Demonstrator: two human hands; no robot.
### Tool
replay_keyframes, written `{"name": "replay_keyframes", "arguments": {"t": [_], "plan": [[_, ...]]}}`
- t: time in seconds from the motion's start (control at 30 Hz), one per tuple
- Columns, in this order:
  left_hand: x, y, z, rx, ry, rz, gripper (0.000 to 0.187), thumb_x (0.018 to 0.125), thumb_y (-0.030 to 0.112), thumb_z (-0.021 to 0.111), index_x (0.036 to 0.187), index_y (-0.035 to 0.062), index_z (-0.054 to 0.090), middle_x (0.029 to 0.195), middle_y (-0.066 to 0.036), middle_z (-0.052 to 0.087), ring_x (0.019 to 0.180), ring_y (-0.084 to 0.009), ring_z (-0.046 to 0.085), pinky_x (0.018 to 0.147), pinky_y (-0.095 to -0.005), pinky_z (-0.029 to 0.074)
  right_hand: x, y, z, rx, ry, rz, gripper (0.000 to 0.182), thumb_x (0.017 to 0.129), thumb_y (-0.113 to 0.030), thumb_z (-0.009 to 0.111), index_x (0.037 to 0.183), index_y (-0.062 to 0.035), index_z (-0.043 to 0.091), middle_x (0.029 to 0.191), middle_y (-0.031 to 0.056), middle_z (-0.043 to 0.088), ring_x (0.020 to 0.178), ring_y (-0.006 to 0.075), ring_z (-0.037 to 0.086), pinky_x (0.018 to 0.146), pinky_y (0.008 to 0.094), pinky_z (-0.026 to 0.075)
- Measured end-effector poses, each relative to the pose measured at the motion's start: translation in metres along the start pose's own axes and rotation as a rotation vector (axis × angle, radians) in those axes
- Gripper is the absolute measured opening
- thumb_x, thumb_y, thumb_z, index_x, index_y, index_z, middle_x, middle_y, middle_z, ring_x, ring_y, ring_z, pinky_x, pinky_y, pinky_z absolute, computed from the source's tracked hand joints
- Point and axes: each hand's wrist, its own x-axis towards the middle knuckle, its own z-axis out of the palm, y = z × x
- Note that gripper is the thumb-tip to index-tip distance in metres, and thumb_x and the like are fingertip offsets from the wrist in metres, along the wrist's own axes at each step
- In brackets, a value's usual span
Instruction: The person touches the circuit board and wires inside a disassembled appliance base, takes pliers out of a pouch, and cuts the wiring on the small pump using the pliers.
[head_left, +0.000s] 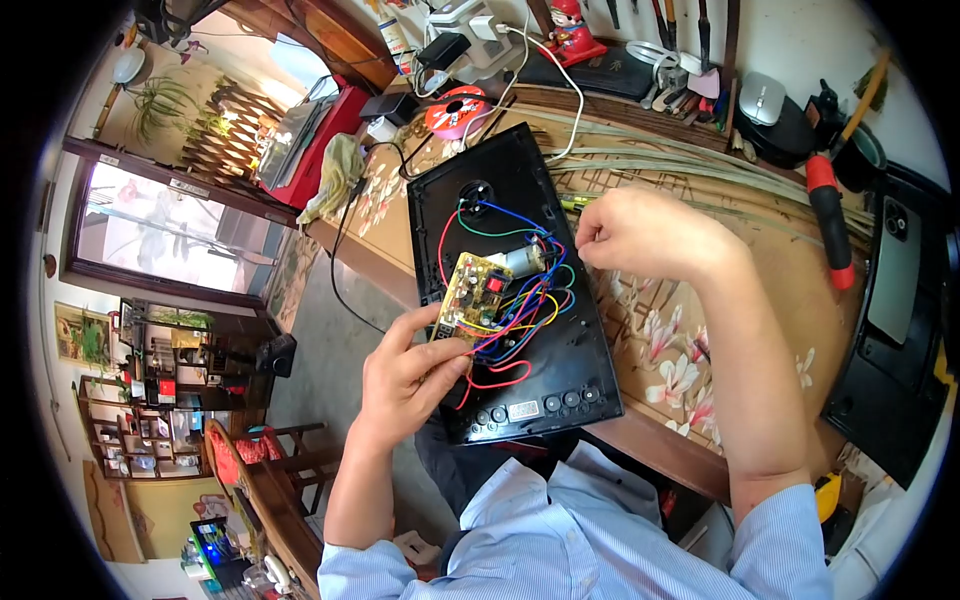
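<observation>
My left hand [410,370] grips the lower edge of a yellow circuit board [466,295] between thumb and fingers, tilted over an open black plastic housing [480,385]. Red, blue, green and yellow wires [520,320] run from the board to the housing. A small silver motor [523,261] sits beside the board's upper end. To the right of the housing, my right hand [635,232] is closed, its fingers curled; I cannot tell what is in them. A thin yellow-green object [573,202] shows right at its knuckles.
A pink-and-orange spool [458,112] stands behind the housing, near a cloth [337,175]. Long thin strips [700,160] lie along the back of the floral table [650,390]. A red-and-black handled tool [829,222] and a phone [897,255] on a black panel [890,375] are at right.
</observation>
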Motion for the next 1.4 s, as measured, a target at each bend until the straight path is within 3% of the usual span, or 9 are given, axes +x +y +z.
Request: {"name": "replay_keyframes", "arguments": {"t": [0.17, 0.5, 0.77, 1.4], "plan": [[0.0, -0.001, 0.003, -0.045, 0.025, -0.013, 0.014, 0.083, 0.012, 0.077, 0.097, 0.0124, 0.077, 0.119, -0.015, 0.066, 0.082, -0.0229, 0.072, 0.071, -0.032, 0.055, 0.0, 0.001, 0.003, -0.005, 0.149, -0.072, 0.025, 0.082, -0.016, 0.065, 0.101, -0.0026, 0.074, 0.091, 0.0169, 0.073, 0.085, 0.0301, 0.071, 0.078, 0.0384, 0.055], [0.003, 0.001, 0.003, 0.018, 0.005, -0.003, 0.015, 0.081, 0.013, 0.079, 0.096, 0.0135, 0.077, 0.12, -0.014, 0.066, 0.077, -0.0227, 0.072, 0.067, -0.0315, 0.055, 0.007, 0.007, 0.014, -0.034, 0.164, -0.053, 0.023, 0.083, -0.016, 0.065, 0.102, -0.0045, 0.072, 0.092, 0.0162, 0.073, 0.087, 0.0307, 0.071, 0.08, 0.0388, 0.055], [0.009, 0.0, 0.004, 0.001, -0.048, 0.058, 0.018, 0.078, 0.008, 0.08, 0.096, 0.0106, 0.077, 0.123, -0.016, 0.065, 0.064, -0.0143, 0.068, 0.06, -0.0278, 0.052, 0.013, 0.017, 0.02, 0.021, 0.241, -0.124, 0.022, 0.085, -0.016, 0.062, 0.102, -0.0055, 0.072, 0.091, 0.016, 0.073, 0.087, 0.0332, 0.07, 0.08, 0.0421, 0.055], [0.014, 0.002, 0.006, 0.086, -0.093, 0.122, 0.023, 0.075, 0.011, 0.083, 0.097, 0.0159, 0.078, 0.123, -0.014, 0.064, 0.057, -0.0122, 0.061, 0.053, -0.0263, 0.049, 0.015, 0.018, 0.022, 0.046, 0.206, -0.078, 0.023, 0.085, -0.014, 0.061, 0.102, -0.0047, 0.074, 0.095, 0.0169, 0.073, 0.092, 0.0334, 0.07, 0.084, 0.0418, 0.054]]}}
